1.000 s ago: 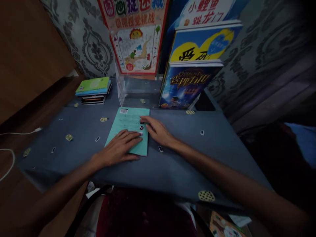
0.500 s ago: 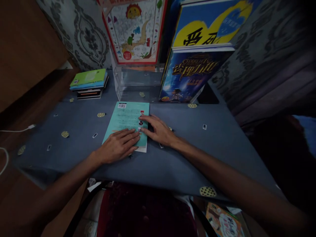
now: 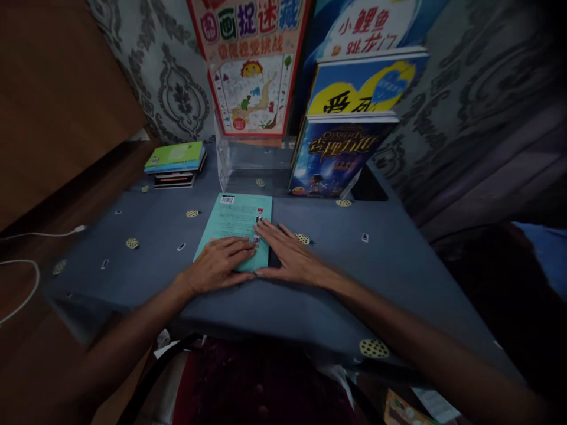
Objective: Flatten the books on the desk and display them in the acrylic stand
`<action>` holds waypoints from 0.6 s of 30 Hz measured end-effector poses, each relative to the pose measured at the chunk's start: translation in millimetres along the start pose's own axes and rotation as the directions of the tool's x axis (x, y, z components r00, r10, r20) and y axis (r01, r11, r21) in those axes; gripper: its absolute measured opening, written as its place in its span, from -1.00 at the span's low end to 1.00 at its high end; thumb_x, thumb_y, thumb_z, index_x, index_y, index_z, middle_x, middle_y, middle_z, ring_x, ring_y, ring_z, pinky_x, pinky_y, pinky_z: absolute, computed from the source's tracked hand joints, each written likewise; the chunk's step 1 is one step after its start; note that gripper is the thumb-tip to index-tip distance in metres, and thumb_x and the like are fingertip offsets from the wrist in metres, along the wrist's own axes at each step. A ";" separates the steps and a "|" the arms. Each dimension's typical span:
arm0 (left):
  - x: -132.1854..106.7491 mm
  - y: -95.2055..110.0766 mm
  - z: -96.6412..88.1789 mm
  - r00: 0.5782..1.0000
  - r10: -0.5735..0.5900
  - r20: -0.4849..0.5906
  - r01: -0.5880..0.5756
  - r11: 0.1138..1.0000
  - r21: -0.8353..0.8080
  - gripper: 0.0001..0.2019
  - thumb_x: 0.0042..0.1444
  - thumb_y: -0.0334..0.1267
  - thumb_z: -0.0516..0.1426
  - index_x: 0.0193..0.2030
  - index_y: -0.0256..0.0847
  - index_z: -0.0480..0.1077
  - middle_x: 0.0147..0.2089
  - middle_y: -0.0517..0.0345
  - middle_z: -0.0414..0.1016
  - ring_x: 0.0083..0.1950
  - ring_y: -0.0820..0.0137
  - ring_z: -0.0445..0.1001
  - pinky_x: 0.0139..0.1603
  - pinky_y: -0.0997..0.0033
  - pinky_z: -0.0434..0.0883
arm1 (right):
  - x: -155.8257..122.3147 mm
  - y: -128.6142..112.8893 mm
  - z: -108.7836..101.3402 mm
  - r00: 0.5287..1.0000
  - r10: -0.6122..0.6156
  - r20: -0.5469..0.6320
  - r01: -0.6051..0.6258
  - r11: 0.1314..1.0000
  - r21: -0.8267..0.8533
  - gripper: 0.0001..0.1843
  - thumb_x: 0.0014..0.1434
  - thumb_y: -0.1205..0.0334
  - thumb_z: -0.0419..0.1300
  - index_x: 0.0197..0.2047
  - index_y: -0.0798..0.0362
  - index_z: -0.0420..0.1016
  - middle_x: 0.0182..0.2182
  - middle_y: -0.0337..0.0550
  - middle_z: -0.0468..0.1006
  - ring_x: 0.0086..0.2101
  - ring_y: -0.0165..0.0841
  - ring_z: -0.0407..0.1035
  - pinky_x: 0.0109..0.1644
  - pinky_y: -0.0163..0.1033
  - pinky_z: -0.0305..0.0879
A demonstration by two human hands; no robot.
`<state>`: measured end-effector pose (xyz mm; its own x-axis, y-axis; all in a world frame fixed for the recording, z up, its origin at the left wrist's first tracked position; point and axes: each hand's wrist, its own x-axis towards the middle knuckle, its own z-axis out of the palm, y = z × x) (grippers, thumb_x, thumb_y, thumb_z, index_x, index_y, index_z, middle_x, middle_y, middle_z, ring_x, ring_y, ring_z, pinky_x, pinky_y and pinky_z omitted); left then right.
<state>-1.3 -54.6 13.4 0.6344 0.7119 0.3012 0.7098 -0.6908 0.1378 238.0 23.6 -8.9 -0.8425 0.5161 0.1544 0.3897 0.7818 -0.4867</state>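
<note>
Before the clear stand [image 3: 246,174], a turquoise book [image 3: 234,218], its long axis pointing there, is being partly covered by the flat left hand [image 3: 221,262], while its right edge is being touched by the spread right hand [image 3: 292,257].

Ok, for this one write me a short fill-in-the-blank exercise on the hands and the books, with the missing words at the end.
1. The left hand lies on a book that is ____ in colour.
2. The right hand reaches its fingers over the book's ____ edge.
3. The printed mark in the book's far left corner is a ____.
4. The pile of books has a ____ one on top.

Missing words: turquoise; right; barcode; green.
</note>
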 end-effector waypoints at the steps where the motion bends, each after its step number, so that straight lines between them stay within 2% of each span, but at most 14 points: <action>1: 0.3 0.2 -1.2 1.000 -0.010 0.004 0.010 1.000 -0.023 -0.53 0.40 0.10 0.03 0.19 -0.19 0.46 0.24 -0.06 0.53 0.30 0.16 0.46 0.27 0.09 0.46 | -0.2 0.8 0.8 1.000 0.002 0.001 -0.002 1.000 -0.005 0.09 0.24 -0.41 0.14 0.56 0.05 -0.14 0.51 0.09 -0.07 0.48 -0.08 -0.23 0.53 0.23 -0.24; 8: 9.8 -5.7 -8.9 0.989 -0.133 0.057 0.142 0.971 -0.194 -0.56 0.46 0.00 -0.04 0.28 -0.16 0.40 0.32 -0.06 0.45 0.36 0.19 0.38 0.37 0.07 0.30 | 1.8 3.9 3.2 1.000 -0.002 0.001 0.002 1.000 0.021 0.13 0.21 -0.47 0.10 0.57 0.02 -0.20 0.52 0.08 -0.08 0.48 -0.06 -0.20 0.53 0.23 -0.27; 11: 14.4 -20.9 -6.7 0.974 -0.207 0.090 0.220 0.960 -0.173 -0.51 0.44 0.06 -0.05 0.32 -0.14 0.37 0.38 -0.06 0.38 0.40 0.15 0.33 0.40 0.03 0.27 | 0.6 3.5 1.1 1.000 -0.009 0.002 0.009 0.999 0.036 0.14 0.20 -0.44 0.16 0.57 0.01 -0.19 0.52 0.08 -0.07 0.48 -0.03 -0.20 0.53 0.25 -0.26; 13: 14.3 -36.8 -4.4 0.957 -0.280 0.079 0.289 0.945 -0.155 -0.47 0.42 0.11 -0.06 0.34 -0.13 0.36 0.41 -0.05 0.35 0.42 0.13 0.30 0.42 -0.01 0.24 | 0.6 6.3 -0.3 1.000 -0.005 -0.029 0.007 0.997 0.072 0.08 0.23 -0.38 0.17 0.57 -0.03 -0.17 0.51 0.07 -0.03 0.47 -0.02 -0.14 0.51 0.25 -0.16; 15: 9.8 -55.2 -2.4 0.924 -0.382 0.023 0.381 0.911 -0.158 -0.42 0.41 0.15 -0.08 0.35 -0.17 0.34 0.43 -0.07 0.33 0.44 0.11 0.28 0.45 -0.03 0.20 | 3.0 12.4 -1.5 0.994 0.030 -0.108 -0.020 0.995 0.097 -0.06 0.33 -0.28 0.10 0.57 -0.05 -0.15 0.50 0.04 0.02 0.46 -0.03 -0.08 0.48 0.23 -0.04; 18: -3.8 -79.6 -1.0 0.819 -0.571 -0.059 0.553 0.813 -0.183 -0.33 0.39 0.17 -0.15 0.39 -0.28 0.27 0.44 -0.14 0.30 0.46 0.10 0.27 0.47 -0.04 0.18 | 11.5 26.3 -4.2 0.969 0.148 -0.198 -0.146 0.989 0.020 -0.30 0.46 -0.09 -0.08 0.54 0.01 -0.03 0.47 0.06 0.11 0.45 -0.08 -0.04 0.47 0.21 -0.01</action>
<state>-60.6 -2.5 2.3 0.0963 0.9699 0.2238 0.8717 -0.1907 0.4513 240.1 51.5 -16.4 -0.6852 0.6848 0.2483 0.5013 0.6906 -0.5213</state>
